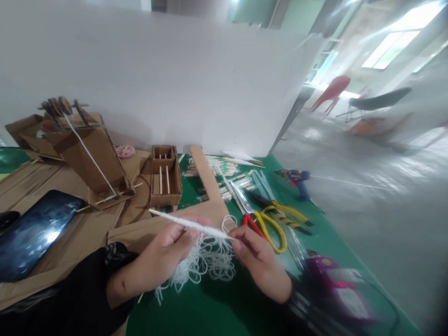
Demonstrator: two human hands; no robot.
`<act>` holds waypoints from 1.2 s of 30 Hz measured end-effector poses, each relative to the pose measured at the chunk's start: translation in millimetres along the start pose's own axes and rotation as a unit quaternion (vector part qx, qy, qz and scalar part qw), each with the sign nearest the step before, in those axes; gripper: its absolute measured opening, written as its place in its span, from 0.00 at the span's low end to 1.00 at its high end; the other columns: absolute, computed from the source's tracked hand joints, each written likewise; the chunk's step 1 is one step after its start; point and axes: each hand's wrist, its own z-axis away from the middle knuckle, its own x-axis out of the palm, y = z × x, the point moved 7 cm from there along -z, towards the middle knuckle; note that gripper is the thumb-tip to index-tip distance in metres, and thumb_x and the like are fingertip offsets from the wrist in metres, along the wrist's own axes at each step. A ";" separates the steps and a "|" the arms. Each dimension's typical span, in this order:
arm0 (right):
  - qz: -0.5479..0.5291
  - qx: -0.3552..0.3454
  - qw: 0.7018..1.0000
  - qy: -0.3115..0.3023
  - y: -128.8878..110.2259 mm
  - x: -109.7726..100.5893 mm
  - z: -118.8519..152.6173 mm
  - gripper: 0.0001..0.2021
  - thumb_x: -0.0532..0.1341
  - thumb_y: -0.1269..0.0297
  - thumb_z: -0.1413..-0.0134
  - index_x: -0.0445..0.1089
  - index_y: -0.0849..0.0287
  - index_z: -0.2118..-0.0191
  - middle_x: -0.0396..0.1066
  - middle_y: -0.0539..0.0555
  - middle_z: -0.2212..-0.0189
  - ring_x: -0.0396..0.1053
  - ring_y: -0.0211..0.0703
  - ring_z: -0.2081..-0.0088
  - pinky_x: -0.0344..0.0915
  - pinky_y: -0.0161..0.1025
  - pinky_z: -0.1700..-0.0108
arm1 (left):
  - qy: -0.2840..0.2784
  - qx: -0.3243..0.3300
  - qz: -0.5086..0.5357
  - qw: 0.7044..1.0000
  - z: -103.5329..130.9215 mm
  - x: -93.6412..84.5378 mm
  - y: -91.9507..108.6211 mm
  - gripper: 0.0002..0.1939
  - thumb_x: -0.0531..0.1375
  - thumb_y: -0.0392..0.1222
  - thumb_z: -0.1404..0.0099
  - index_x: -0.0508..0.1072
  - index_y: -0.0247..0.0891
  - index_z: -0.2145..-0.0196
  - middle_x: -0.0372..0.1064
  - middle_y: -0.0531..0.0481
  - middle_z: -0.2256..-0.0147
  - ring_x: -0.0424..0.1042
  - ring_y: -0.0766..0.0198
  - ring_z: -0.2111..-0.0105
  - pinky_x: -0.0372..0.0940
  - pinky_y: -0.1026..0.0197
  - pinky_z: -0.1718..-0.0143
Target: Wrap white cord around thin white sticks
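Note:
A thin wooden stick (154, 212) wound with white string lies slantwise across both my hands, its bare left tip pointing outward. My left hand (172, 247) is closed round its wound middle, thumb on top. At the stick's right end, my right hand (255, 253) pinches the tip with its fingertips. A loop of string stands up beside those fingers. Beneath the stick hangs a loose tangle of white string (208, 259), over the green table. An L-shaped cardboard strip (208, 179) lies just beyond my hands.
Scissors (266, 229), pliers (294, 215) and a drill (298, 178) lie to the right, near a purple device (327, 271). Cardboard boxes (165, 200), a cardboard model with a string (87, 152) and a dark tablet (31, 234) are left. A white panel (146, 80) stands behind.

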 end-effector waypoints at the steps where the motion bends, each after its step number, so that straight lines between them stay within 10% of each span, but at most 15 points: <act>1: -0.010 0.000 1.000 0.010 0.0 -1.2 0.2 0.12 0.54 0.54 0.38 0.65 0.58 0.62 0.63 0.49 0.74 0.61 0.36 0.74 0.59 0.33 0.73 | 0.002 0.001 -0.004 1.000 0.1 0.1 1.0 0.20 0.52 0.51 0.31 0.66 0.38 0.48 0.44 0.62 0.81 0.44 0.72 0.82 0.43 0.67 0.83; 21: 0.048 -0.029 0.998 0.022 0.6 -3.4 -4.8 0.07 0.56 0.60 0.38 0.64 0.58 0.65 0.64 0.50 0.72 0.62 0.38 0.72 0.62 0.35 0.71 | -0.017 0.024 -0.218 0.975 11.0 6.1 8.8 0.19 0.48 0.49 0.30 0.70 0.41 0.49 0.68 0.47 0.64 0.63 0.65 0.71 0.59 0.62 0.69; 27: 0.130 -0.154 0.976 0.083 -40.3 0.6 2.3 0.06 0.58 0.68 0.42 0.67 0.56 0.58 0.66 0.57 0.59 0.65 0.48 0.55 0.64 0.45 0.52 | -0.017 0.059 -0.274 0.960 10.9 10.5 16.2 0.15 0.49 0.47 0.30 0.73 0.42 0.56 0.72 0.48 0.62 0.68 0.60 0.64 0.61 0.60 0.61; 36: 0.162 -0.163 0.971 0.061 -81.5 34.0 -2.9 0.05 0.58 0.67 0.41 0.71 0.56 0.60 0.69 0.56 0.62 0.66 0.47 0.58 0.65 0.45 0.55 | -0.012 0.076 -0.325 0.943 8.3 11.4 10.0 0.13 0.51 0.41 0.31 0.74 0.42 0.56 0.74 0.47 0.60 0.70 0.57 0.63 0.61 0.59 0.58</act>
